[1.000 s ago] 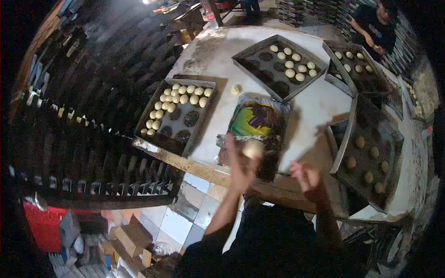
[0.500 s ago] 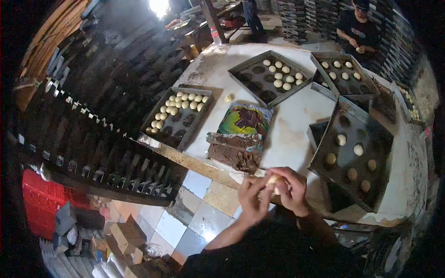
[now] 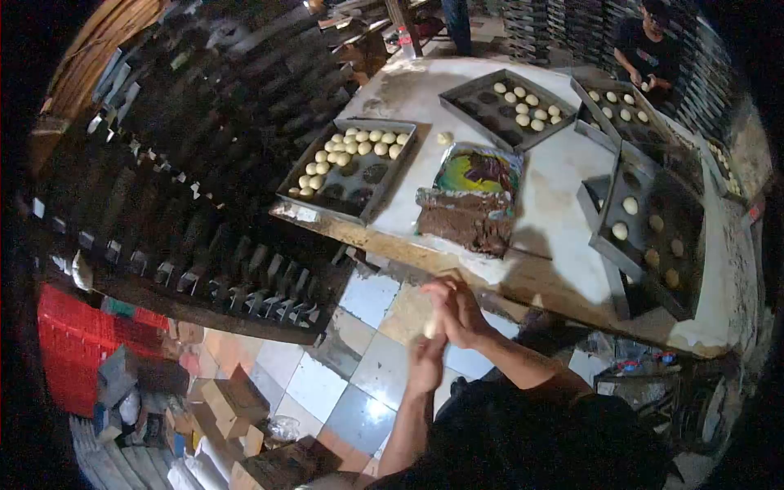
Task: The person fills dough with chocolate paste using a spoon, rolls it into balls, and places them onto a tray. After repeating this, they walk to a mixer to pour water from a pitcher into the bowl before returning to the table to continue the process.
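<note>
A pale dough ball (image 3: 430, 328) is pressed between my palms, in front of the table's near edge. Below and to the left, my left hand (image 3: 425, 353) cups it, slightly blurred. From the right, my right hand (image 3: 459, 313) lies over it with fingers stretched together. Beyond my hands, an opened bag of dark brown filling (image 3: 465, 222) lies on the table. A small lump of dough (image 3: 444, 138) sits just behind that bag. Left of the bag, a metal tray (image 3: 365, 214) holds several rows of round dough balls (image 3: 364, 148).
More trays with dough balls stand at the back (image 3: 457, 104) and right (image 3: 649, 282) of the table (image 3: 555, 196). A co-worker (image 3: 649, 53) handles dough at the far right. Dark stacked trays (image 3: 204, 163) rise at left. Cardboard boxes (image 3: 233, 406) and a red crate (image 3: 69, 347) are on the floor.
My hands have moved left and down, off the table's edge. Fingers that were pinching the dough now lie with the palms pressed around it. The view has shifted.
</note>
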A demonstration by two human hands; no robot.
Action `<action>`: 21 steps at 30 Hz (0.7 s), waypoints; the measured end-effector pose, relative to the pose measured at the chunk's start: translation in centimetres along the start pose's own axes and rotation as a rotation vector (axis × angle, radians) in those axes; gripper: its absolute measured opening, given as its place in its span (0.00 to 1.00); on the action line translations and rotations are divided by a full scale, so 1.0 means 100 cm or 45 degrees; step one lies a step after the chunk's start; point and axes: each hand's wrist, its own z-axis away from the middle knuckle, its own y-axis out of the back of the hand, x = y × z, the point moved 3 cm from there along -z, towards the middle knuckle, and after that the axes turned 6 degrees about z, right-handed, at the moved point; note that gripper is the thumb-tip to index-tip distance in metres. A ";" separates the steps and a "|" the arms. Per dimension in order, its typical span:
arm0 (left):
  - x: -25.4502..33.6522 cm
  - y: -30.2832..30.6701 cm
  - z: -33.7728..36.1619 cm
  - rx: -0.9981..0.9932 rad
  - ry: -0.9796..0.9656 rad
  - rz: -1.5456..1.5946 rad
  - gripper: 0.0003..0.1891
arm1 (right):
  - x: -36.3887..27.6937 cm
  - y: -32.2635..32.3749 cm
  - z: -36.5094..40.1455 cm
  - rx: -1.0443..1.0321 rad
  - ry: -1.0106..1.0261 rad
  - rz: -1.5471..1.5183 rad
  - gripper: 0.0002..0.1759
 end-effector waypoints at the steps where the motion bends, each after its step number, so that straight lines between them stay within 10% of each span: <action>1: -0.002 0.007 0.002 -0.003 0.065 0.114 0.16 | -0.008 0.000 0.003 -0.050 0.054 0.000 0.26; 5: -0.008 0.029 -0.001 -0.031 0.392 0.406 0.20 | 0.037 0.007 0.018 -0.329 -0.382 -0.175 0.18; 9: 0.000 0.016 -0.017 -0.102 0.340 0.267 0.21 | 0.161 0.113 0.001 -0.160 -0.677 1.026 0.15; 14: 0.008 0.011 -0.061 -0.074 0.154 0.150 0.21 | 0.212 0.148 0.006 -0.322 -0.083 1.449 0.14; 21: 0.029 0.011 -0.109 0.168 -0.039 0.037 0.34 | 0.192 0.146 -0.002 -0.474 -0.271 1.217 0.17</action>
